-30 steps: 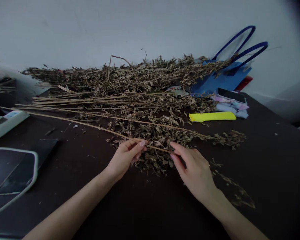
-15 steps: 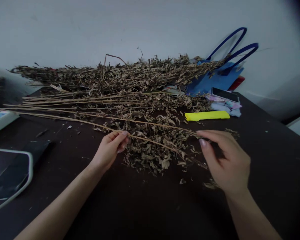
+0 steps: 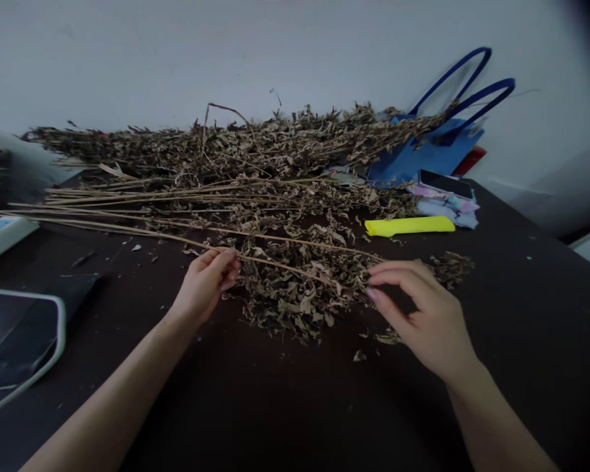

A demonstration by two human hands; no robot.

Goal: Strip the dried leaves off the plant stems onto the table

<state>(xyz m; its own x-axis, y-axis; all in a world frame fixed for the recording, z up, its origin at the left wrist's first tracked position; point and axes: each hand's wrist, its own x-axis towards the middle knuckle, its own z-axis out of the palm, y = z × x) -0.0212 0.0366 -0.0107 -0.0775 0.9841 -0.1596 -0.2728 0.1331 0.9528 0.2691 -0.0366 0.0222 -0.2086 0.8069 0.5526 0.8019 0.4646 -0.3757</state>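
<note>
My left hand (image 3: 206, 278) pinches a long, thin dried stalk (image 3: 275, 263) between thumb and forefinger. The stalk runs left across the table and, to the right, ends in shrivelled leaves. By that leafy end is my right hand (image 3: 417, 308), its thumb and fingertips curved towards each other with a small gap between them. Whether a leaf touches the fingertips is hard to make out. Under and around the stalk lies a heap of crumpled dried leaves (image 3: 295, 305). Just behind it, a second bare stalk (image 3: 299, 242) stretches towards my right hand.
Bundles of dried leafy plants (image 3: 275, 144) line the wall. Further right are a blue bag (image 3: 413, 157), a phone (image 3: 445, 184) on a patterned cloth (image 3: 447, 208), and a bright yellow strip (image 3: 410, 225). A white power strip (image 3: 7, 237) and a pale cable (image 3: 61, 328) lie left.
My right hand has moved left to the leafy end of the held stalk. My left hand, still pinching the stalk, has shifted slightly left and up.
</note>
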